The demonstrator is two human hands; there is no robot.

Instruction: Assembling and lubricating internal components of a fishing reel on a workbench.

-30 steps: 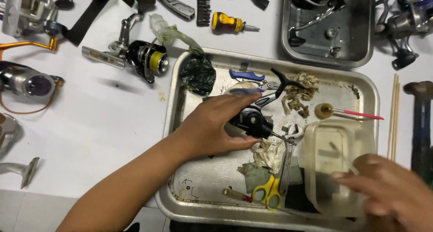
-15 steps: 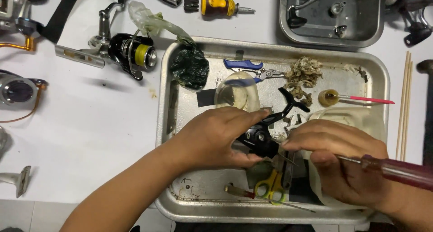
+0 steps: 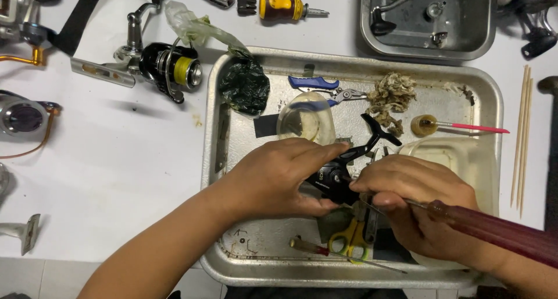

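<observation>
Gripping the black fishing-reel body (image 3: 337,174) near the middle of the dented metal tray (image 3: 238,258), the left hand (image 3: 279,180) is clamped around it. At its three o'clock, touching, the right hand (image 3: 418,209) is closed on a dark red-handled screwdriver (image 3: 494,229). Yellow-handled scissors (image 3: 349,241) lie at six o'clock, on the white table (image 3: 116,171).
</observation>
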